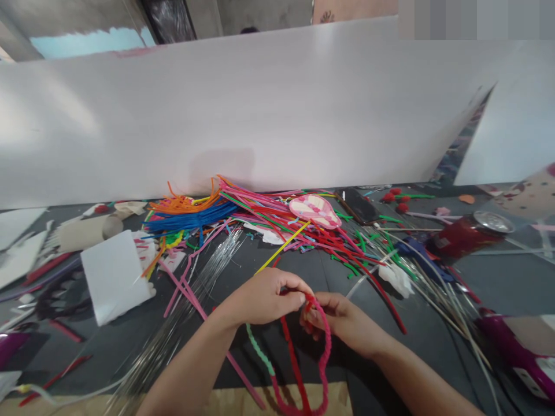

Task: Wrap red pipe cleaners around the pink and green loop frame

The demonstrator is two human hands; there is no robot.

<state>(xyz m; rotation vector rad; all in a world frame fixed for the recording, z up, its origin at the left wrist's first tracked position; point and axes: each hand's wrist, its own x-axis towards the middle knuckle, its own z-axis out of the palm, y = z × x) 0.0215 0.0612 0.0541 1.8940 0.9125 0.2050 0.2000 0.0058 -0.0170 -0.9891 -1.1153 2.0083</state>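
Left hand: The left hand (262, 299) is curling shut, pinching the top of the bent pink fuzzy wire (326, 352) and the thin red fuzzy wire (291, 352).
Right hand: The right hand (347, 323) is half closing around the same wires, just beside the left hand.
Where: The wires are hanging in a loop under both hands, above the dark grey table (511, 283).
Feel: They are looking light, soft and bendy, and probably easy to squash. Pinching near the top twist is looking safest.
Nearby: A big pile of coloured fuzzy wires (260, 214) and a tipped red drink can (463, 237) are lying further back.
Hard to see: The right fingertips are hiding behind the wires. The loop's bottom is touching the picture edge. I cannot tell how the wires are joining.
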